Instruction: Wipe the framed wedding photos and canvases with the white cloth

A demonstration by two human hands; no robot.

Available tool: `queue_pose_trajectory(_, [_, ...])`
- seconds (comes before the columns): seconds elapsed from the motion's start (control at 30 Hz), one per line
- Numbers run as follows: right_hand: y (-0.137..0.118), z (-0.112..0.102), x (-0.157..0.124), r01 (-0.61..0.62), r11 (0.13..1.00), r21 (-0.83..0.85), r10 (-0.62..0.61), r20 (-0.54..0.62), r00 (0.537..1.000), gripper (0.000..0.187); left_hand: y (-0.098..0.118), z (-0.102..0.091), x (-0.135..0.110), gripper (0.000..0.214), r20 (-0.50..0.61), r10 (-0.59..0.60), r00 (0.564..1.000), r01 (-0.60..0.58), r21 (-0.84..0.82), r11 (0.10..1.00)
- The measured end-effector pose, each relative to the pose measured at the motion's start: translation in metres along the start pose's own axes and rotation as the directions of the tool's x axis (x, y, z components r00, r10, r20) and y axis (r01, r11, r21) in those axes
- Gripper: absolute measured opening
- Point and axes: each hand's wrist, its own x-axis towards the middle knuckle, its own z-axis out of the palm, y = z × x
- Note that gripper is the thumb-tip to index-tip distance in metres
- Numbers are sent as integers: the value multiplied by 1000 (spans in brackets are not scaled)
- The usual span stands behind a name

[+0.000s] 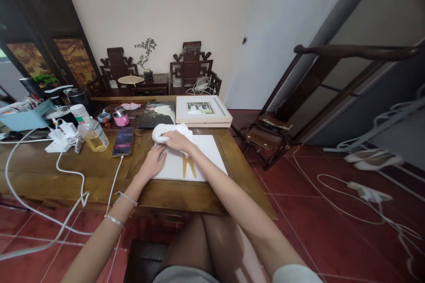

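A white rectangular panel point(209, 152) lies flat on the wooden table, with a gold two-legged shape point(189, 167) on its face. My right hand point(177, 140) grips a bunched white cloth point(161, 132) and presses it onto the panel's far left part. My left hand point(153, 162) rests at the panel's left edge, thumb apart from the fingers, holding nothing. Its fingertips lie close to the cloth. My right forearm crosses over the panel and hides some of it.
Behind the panel are a dark picture point(157, 114) and a pale framed photo point(202, 110). To the left stand a phone point(123, 142) on a charging cable, a bottle of yellow liquid point(91, 130), a pink cup point(121, 118) and white plugs point(61, 137). A wooden chair point(265, 135) holds a brown bag.
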Motion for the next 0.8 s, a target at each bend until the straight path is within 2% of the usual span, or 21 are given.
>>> queue_pose_trajectory(0.1, [33,-8,-24,-59,997,45,60,-19,998,44,-4,4,0,43,-2,-37,999,37,-9,999])
queue_pose_trajectory(0.2, [66,-13,-62,-142,989,46,144,-46,988,48,-6,7,-1,44,4,-34,999,34,-15,999])
queue_pose_trajectory(0.27, [77,-12,-90,-188,982,28,190,-62,980,49,-6,7,-1,43,-1,-29,1000,29,-12,1000])
queue_pose_trajectory(0.37, [69,-7,-137,-162,987,-8,161,-42,986,51,-5,7,-2,44,2,-39,999,39,0,999])
queue_pose_trajectory(0.53, [25,-11,-203,-11,999,34,8,86,996,56,-2,7,-3,44,26,-34,999,34,7,999])
queue_pose_trajectory(0.6, [22,-13,-211,-10,998,63,3,100,995,56,-2,7,-3,44,32,-30,999,29,14,999])
queue_pose_trajectory(0.67, [32,-12,-206,-38,997,74,33,73,997,55,-2,6,-3,45,47,-36,998,35,25,999])
queue_pose_trajectory(0.8, [70,-3,-166,-97,993,66,98,-12,995,52,-3,5,-2,47,71,-45,996,42,35,998])
